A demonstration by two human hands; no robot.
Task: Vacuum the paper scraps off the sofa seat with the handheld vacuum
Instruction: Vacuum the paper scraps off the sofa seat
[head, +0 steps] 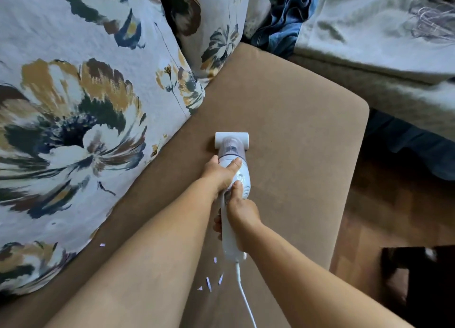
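Both hands hold the handheld vacuum (231, 155) on the sofa seat (295, 130); left hand (221, 172) wraps its body; right hand (242, 212) clasps the handle; paper scraps (208, 283) lie nearer the person.

Glossy white plastic vacuum (232, 170); matt brown cloth seat (295, 135) — paper scraps (208, 284)

Big floral cushion (73, 111) fills the left, a second floral cushion (209, 32) tucked just behind it. Further right lies crumpled blue fabric (278, 15), then a grey blanket (369, 44); wooden floor (394, 217) shows below that.
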